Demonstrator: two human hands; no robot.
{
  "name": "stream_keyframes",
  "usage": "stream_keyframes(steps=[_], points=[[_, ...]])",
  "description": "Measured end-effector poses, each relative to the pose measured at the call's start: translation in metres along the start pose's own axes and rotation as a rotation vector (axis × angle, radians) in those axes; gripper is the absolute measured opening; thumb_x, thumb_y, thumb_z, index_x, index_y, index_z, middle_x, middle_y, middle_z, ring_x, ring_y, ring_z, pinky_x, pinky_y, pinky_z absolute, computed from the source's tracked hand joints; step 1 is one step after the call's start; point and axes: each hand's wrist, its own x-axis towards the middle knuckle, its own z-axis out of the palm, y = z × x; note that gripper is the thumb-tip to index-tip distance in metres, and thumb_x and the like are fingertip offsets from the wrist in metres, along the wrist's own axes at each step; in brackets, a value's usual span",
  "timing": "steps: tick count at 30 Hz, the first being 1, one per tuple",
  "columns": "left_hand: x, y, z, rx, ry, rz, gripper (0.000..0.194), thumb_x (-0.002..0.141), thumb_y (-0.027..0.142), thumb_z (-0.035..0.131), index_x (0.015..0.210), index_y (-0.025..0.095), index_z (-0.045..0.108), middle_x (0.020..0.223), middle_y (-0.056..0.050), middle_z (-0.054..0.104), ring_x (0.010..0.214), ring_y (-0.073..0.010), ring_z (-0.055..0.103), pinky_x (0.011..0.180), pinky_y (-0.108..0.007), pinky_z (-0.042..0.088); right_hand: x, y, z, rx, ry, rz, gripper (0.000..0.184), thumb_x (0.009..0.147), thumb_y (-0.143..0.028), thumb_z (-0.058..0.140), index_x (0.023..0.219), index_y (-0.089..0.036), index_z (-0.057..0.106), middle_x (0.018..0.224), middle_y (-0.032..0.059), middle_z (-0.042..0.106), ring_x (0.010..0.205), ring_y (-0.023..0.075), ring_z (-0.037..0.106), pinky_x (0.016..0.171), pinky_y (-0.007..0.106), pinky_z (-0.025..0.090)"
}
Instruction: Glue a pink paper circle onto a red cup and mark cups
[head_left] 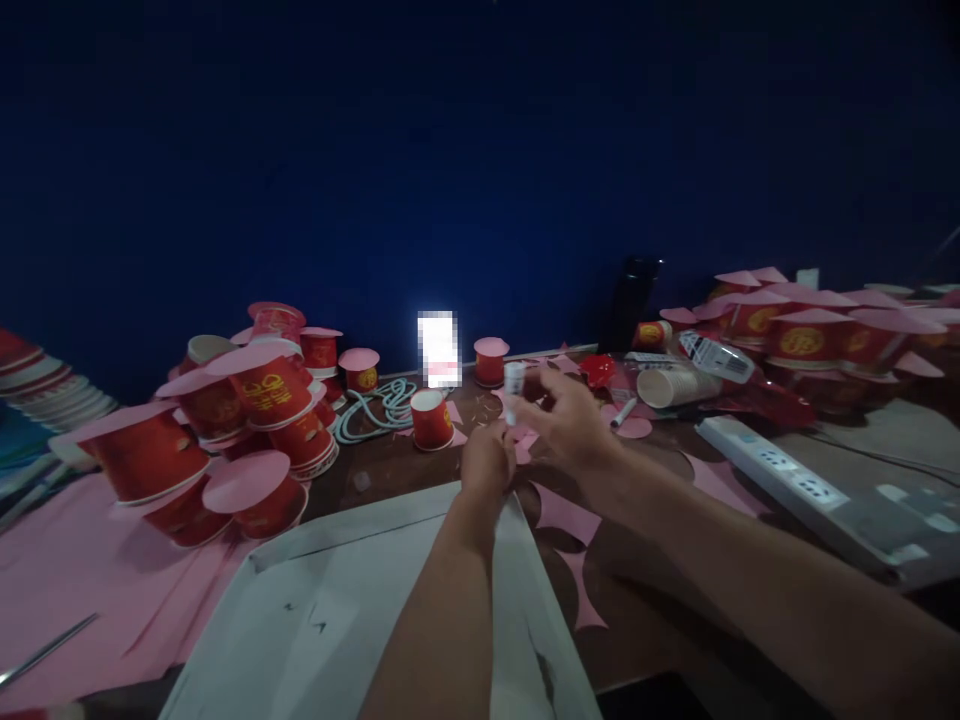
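1. Tube (514, 378), small, white, roughly upright: pinched in your right hand (574, 415), thumb and fingers on it, over the counter (637, 620).
2. Left hand (486, 457): fingers curled, just below the tube; can't tell whether you grip anything with it.
3. Red cup (433, 425): mouth up, left of both.
4. White tray (337, 600): nearer you.
5. Pink scraps (568, 517): on the counter, right of the tray.

A dark blue wall (480, 180) rises beyond the far edge of a brown table (637, 625) in dim light.
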Motion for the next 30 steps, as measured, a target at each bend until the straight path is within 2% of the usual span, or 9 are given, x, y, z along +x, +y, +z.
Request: stream_keyframes(steps=[3, 6, 8, 13, 19, 30], points=[[0.000, -0.004, 0.004, -0.005, 0.033, 0.034, 0.025, 0.089, 0.026, 0.044, 0.093, 0.025, 0.069, 0.093, -0.005, 0.069, 0.089, -0.0197, 0.058, 0.075, -0.030, 0.042, -0.016, 0.040, -0.021, 0.033, 0.128, 0.057, 0.027, 0.082, -0.040, 0.060, 0.096, -0.017, 0.062, 0.080, 0.0024, 0.066, 0.068, 0.0143, 0.059, 0.061, 0.025, 0.044], [0.001, -0.007, 0.008, 0.052, 0.058, 0.070, 0.026, 0.088, 0.026, 0.045, 0.085, 0.023, 0.070, 0.093, -0.006, 0.068, 0.091, -0.0197, 0.057, 0.078, -0.030, 0.042, -0.035, 0.069, -0.016, -0.005, 0.125, 0.034, 0.027, 0.083, -0.038, 0.060, 0.099, -0.017, 0.061, 0.088, 0.0042, 0.067, 0.076, 0.0163, 0.061, 0.070, 0.027, 0.046], [0.002, -0.009, 0.010, 0.076, 0.079, 0.090, 0.025, 0.087, 0.023, 0.046, 0.089, 0.021, 0.071, 0.094, -0.007, 0.068, 0.093, -0.0194, 0.057, 0.082, -0.029, 0.042, -0.044, 0.079, -0.007, -0.032, 0.080, 0.030, 0.027, 0.084, -0.038, 0.059, 0.101, -0.018, 0.061, 0.088, 0.0043, 0.067, 0.076, 0.0166, 0.061, 0.071, 0.028, 0.046], [0.001, -0.012, 0.009, 0.043, 0.075, 0.100, 0.029, 0.087, 0.021, 0.045, 0.102, 0.021, 0.070, 0.103, -0.005, 0.069, 0.096, -0.0184, 0.058, 0.087, -0.029, 0.042, -0.049, 0.081, 0.006, -0.070, -0.046, -0.003, 0.022, 0.086, -0.032, 0.057, 0.104, -0.019, 0.060, 0.092, 0.0045, 0.068, 0.081, 0.0177, 0.062, 0.076, 0.028, 0.045], [-0.001, -0.006, 0.003, 0.070, 0.042, 0.047, 0.029, 0.088, 0.023, 0.044, 0.102, 0.020, 0.070, 0.105, -0.006, 0.069, 0.097, -0.0199, 0.059, 0.087, -0.030, 0.043, -0.041, 0.082, 0.007, -0.113, -0.035, -0.010, 0.018, 0.089, -0.031, 0.054, 0.100, -0.018, 0.059, 0.092, 0.0054, 0.067, 0.079, 0.0178, 0.062, 0.074, 0.028, 0.044], [0.002, -0.004, 0.003, 0.069, 0.025, 0.006, 0.027, 0.087, 0.025, 0.046, 0.101, 0.020, 0.069, 0.105, -0.008, 0.068, 0.098, -0.0206, 0.058, 0.085, -0.031, 0.042, -0.037, 0.089, 0.012, -0.242, -0.118, -0.029, 0.012, 0.086, -0.019, 0.050, 0.094, -0.017, 0.059, 0.089, 0.0060, 0.066, 0.079, 0.0188, 0.060, 0.071, 0.027, 0.041]])
